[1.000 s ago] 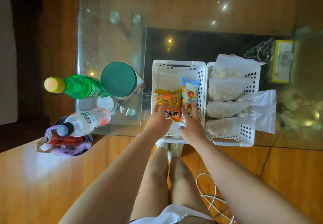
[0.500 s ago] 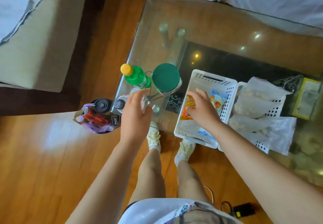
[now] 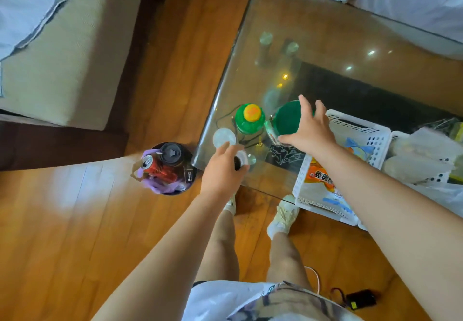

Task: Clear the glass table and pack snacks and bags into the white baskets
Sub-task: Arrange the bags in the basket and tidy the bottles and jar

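A green-lidded jar (image 3: 285, 120) near the glass table's (image 3: 338, 32) front-left corner is reached by the spread, empty right hand (image 3: 309, 130); the left hand (image 3: 221, 170) wraps a black-capped bottle (image 3: 241, 161). Rigid, likely heavy, the jar is best gripped round its sides.

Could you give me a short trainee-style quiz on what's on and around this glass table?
1. True or false: the green bottle has a yellow cap.
2. Which hand reaches over the green-lidded jar? A left hand B right hand
3. Fill in: the orange snack packet lies in a white ____.

Key: 1 true; 2 B; 3 basket.
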{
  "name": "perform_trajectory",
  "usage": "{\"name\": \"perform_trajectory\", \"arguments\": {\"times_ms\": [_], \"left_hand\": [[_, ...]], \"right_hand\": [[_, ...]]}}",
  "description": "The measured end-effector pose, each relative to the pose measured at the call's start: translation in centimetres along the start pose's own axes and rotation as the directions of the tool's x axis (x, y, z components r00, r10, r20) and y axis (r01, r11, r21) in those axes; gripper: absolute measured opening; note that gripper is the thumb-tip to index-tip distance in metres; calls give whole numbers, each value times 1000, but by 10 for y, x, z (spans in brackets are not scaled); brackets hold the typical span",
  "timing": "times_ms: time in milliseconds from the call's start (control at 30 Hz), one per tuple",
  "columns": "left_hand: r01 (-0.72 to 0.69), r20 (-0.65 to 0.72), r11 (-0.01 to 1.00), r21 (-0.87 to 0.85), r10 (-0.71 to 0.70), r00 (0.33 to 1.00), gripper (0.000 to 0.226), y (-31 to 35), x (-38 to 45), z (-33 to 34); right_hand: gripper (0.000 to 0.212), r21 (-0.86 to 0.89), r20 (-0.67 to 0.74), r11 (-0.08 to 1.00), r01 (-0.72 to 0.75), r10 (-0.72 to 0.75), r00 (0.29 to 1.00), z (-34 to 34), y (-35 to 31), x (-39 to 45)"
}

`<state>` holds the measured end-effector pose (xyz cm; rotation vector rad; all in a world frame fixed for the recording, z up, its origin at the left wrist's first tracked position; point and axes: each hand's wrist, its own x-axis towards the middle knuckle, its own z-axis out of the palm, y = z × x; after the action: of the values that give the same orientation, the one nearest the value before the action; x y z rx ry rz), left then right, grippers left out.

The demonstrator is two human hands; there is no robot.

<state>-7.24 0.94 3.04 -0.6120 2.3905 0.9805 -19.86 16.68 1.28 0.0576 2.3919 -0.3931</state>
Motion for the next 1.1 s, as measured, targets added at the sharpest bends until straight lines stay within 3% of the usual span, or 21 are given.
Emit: {"name": "perform_trajectory", "arguments": {"times_ms": [133, 433, 600, 733, 867, 1100], "left_hand": [[-31, 76, 1000, 2, 31, 997, 48, -8, 5, -8], [-78, 149, 997, 17, 74, 986, 50, -14, 10, -12], [-76, 172, 997, 11, 73, 982, 49, -14, 10, -13], [-73, 203, 997, 10, 70, 977, 50, -13, 12, -12], [-19, 225, 998, -62, 33, 974, 50, -11, 11, -14], [33, 260, 992, -121, 0, 966, 57, -12, 9, -19]], "right_hand": [[112, -63, -17, 995, -82, 81, 997, 7, -13, 7], [98, -73, -132, 994, -87, 77, 988, 15, -15, 3], [101, -206, -103, 976, 69, -91, 990, 27, 2, -31], [101, -349, 25, 909, 229, -236, 971, 39, 17, -52], [97, -465, 114, 830, 309, -290, 950, 47, 21, -57], [93, -509, 126, 778, 368, -355, 926, 53, 30, -57]]}}
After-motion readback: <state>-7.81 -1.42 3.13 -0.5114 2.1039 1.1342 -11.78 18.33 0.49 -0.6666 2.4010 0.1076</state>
